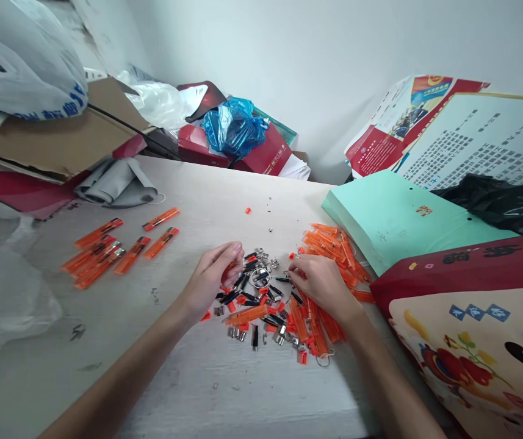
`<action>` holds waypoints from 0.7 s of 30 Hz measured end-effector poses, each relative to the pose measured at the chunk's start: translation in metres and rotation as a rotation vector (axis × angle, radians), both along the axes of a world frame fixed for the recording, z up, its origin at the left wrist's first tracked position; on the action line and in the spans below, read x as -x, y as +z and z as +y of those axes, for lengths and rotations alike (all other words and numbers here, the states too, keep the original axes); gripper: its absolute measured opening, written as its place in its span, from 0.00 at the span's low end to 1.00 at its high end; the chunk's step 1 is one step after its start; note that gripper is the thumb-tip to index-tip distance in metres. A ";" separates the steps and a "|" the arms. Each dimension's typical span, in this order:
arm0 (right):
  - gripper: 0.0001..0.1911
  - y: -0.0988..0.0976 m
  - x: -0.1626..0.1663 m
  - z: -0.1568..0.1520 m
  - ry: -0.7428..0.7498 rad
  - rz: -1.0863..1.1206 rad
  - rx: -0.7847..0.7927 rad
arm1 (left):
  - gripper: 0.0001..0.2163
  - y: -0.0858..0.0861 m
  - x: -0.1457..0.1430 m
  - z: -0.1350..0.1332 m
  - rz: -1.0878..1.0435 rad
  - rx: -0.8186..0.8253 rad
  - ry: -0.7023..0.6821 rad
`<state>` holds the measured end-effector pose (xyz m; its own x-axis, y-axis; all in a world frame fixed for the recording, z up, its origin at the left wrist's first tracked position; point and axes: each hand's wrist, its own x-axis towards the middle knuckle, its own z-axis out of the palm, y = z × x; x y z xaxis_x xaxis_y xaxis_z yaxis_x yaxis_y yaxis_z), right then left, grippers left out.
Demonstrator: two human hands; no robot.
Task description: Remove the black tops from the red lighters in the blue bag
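Observation:
My left hand point(213, 274) is closed, and a sliver of orange lighter body shows between its curled fingers. Over the right side of a parts pile, my right hand point(318, 280) has its fingertips pinched together; anything in them is too small to make out. Between the hands lie black stick-like igniters point(255, 337), shiny metal lighter caps point(281, 335) and small red-orange buttons point(302, 357). A pale ring point(260, 278) lies among them. Orange lighter bodies point(298, 318) are heaped under and beside my right hand. Several lighters with dark and metal tops point(99, 266) lie at the left.
A mint-green box point(398, 213) and a red-and-cream printed bag point(467, 341) border the right side. Cardboard point(50, 143), a grey folded cloth point(117, 183) and a clear plastic bag point(5, 286) are at the left. A blue plastic bag point(236, 127) sits on a red box at the back.

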<state>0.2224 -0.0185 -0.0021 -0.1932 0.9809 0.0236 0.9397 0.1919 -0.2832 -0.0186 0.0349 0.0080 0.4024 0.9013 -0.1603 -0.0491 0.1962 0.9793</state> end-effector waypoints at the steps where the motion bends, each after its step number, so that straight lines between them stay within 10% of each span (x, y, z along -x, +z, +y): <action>1: 0.12 0.000 0.002 0.000 -0.009 -0.012 -0.001 | 0.19 0.000 0.000 0.000 0.003 -0.003 -0.002; 11: 0.09 -0.005 0.013 0.006 -0.073 -0.023 -0.001 | 0.19 -0.002 -0.001 -0.001 0.017 -0.031 -0.019; 21: 0.04 -0.001 0.003 -0.003 -0.045 0.450 0.058 | 0.20 -0.006 0.000 -0.004 0.019 -0.072 -0.078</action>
